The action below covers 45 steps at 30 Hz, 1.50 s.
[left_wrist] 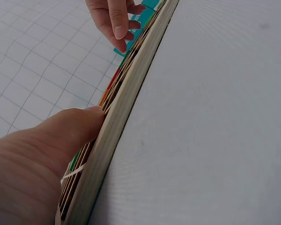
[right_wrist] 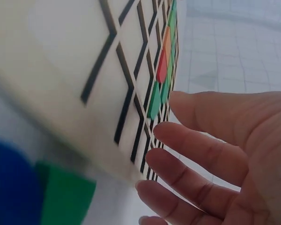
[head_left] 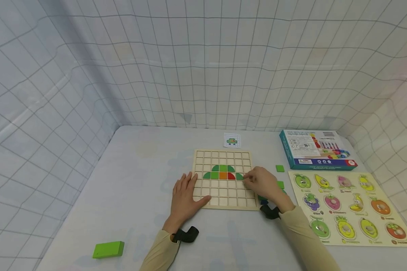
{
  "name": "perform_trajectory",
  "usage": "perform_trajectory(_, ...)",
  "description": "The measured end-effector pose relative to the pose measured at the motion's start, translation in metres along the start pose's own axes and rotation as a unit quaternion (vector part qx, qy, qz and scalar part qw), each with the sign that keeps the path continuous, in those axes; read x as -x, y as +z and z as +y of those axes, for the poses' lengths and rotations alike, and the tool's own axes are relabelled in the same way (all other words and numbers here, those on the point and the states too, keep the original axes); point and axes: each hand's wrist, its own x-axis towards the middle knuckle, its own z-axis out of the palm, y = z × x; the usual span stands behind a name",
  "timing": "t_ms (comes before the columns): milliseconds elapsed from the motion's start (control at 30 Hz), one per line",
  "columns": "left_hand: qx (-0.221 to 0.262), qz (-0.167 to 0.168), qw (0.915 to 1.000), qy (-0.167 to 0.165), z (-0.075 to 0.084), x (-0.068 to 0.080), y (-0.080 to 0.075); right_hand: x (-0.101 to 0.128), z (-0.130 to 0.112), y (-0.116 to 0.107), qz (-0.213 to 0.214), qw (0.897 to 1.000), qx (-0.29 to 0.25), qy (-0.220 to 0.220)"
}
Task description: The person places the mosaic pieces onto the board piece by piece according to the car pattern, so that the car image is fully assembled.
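Observation:
A wooden grid board (head_left: 224,202) lies on the table, bearing a cluster of green tiles around an orange square tile (head_left: 222,175) and a red rounded tile (head_left: 230,176). My left hand (head_left: 184,199) rests on the board's left edge, its fingers extended and the thumb over the lower left cells. Over the right side of the board is my right hand (head_left: 264,184), its fingertips beside a green rounded tile (head_left: 239,176) set in a cell. In the right wrist view its fingers are loosely bent, with nothing visible between thumb and index finger.
A small pattern card (head_left: 231,145) lies behind the board. Loose green tiles (head_left: 279,168) and a dark blue piece (head_left: 263,202) are to its right. Further right are a box (head_left: 317,149) and a fruit puzzle (head_left: 354,192). A green block (head_left: 108,250) sits front left.

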Motion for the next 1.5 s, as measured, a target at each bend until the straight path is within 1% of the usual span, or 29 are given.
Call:
perform_trajectory(133,0.004,-0.001,1.0000,0.001,0.001,0.000,0.000,0.012,0.014,-0.011,0.013,1.000,-0.010,-0.006)
perform_trajectory(367,0.004,-0.001,1.0000,0.001,-0.001,0.000,-0.001,0.032,0.036,-0.031,0.059,0.998,-0.009,0.007)
perform_trajectory(500,0.006,-0.004,1.0000,0.001,0.000,-0.001,-0.001,0.042,0.044,-0.037,0.071,0.997,-0.008,0.015)
perform_trajectory(700,0.007,-0.006,1.0000,-0.003,0.000,-0.001,-0.002,0.053,0.049,-0.039,0.055,0.998,0.003,0.036)
perform_trajectory(867,0.008,-0.005,1.0000,-0.001,0.000,-0.001,-0.003,0.060,0.049,-0.037,0.017,0.998,-0.004,0.053)
perform_trajectory(967,0.008,-0.007,0.9999,0.000,0.000,-0.001,-0.002,0.065,0.050,-0.037,0.003,0.998,-0.005,0.065)
perform_trajectory(1200,0.004,-0.005,1.0000,-0.001,0.000,-0.001,-0.002,0.074,0.056,-0.041,0.001,0.994,-0.012,0.111)
perform_trajectory(1333,0.003,-0.005,1.0000,0.001,-0.001,-0.002,-0.001,0.076,0.058,-0.043,0.006,0.993,-0.012,0.117)
perform_trajectory(1500,0.006,-0.004,1.0000,0.003,-0.001,-0.002,0.000,0.077,0.061,-0.041,0.001,0.992,-0.009,0.127)
